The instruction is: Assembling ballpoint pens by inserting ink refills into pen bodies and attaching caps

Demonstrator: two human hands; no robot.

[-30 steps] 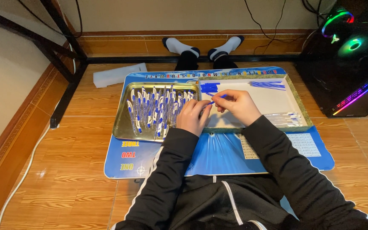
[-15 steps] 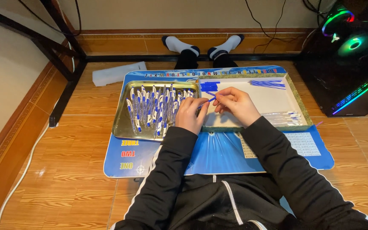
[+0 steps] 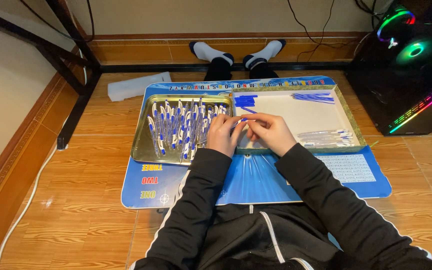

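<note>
Blue-and-white pen (image 3: 240, 121) is pinched between both hands, left hand (image 3: 223, 134) and right hand (image 3: 270, 131), over the edge between metal tray (image 3: 143, 145) and shallow box (image 3: 348, 120); assembling seems underway, needing steady alignment.

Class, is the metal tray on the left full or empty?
Nearly full: the metal tray holds rows of blue-and-white pens across most of its floor.
</note>
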